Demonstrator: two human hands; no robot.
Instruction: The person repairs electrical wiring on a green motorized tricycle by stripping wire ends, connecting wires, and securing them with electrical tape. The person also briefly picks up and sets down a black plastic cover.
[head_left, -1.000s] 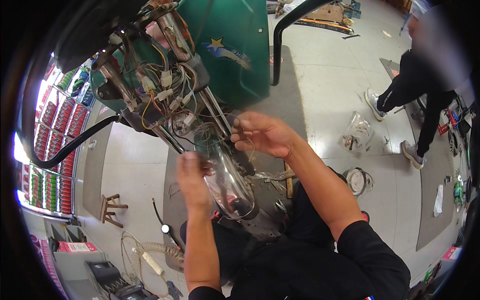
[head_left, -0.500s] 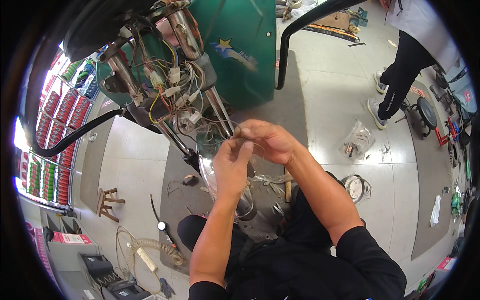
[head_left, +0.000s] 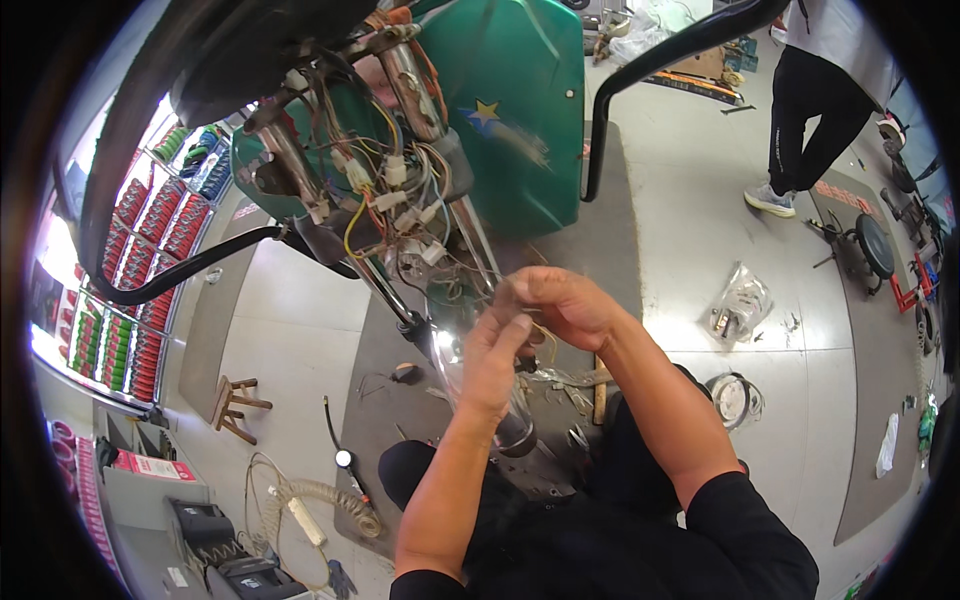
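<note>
In front of the vehicle's front fork [head_left: 478,245], my two hands meet with bent fingers. My left hand [head_left: 492,355] is closed, thumb against fingers, on a thin wire. Just above and right of it, my right hand [head_left: 568,305] pinches the wire too; a yellowish end of the wire [head_left: 553,345] curls out below the fingers. The exact spot between the fingertips is hidden. Up and left hangs a tangle of wires with white plug connectors [head_left: 395,170]. Behind the fork stands a green body panel [head_left: 510,90] with a star on it.
A black bar [head_left: 600,130] arches beside the panel. On the floor lie a pressure gauge with hose [head_left: 345,459], a coiled air hose [head_left: 300,490], a wooden stool [head_left: 235,408], a plastic bag of parts [head_left: 740,308] and a round pan [head_left: 733,400]. Another person [head_left: 815,110] stands at the upper right.
The whole view has shifted, so the vehicle and floor things sit further right and lower. My hands stay together on the wire. The other person's legs have changed stance.
</note>
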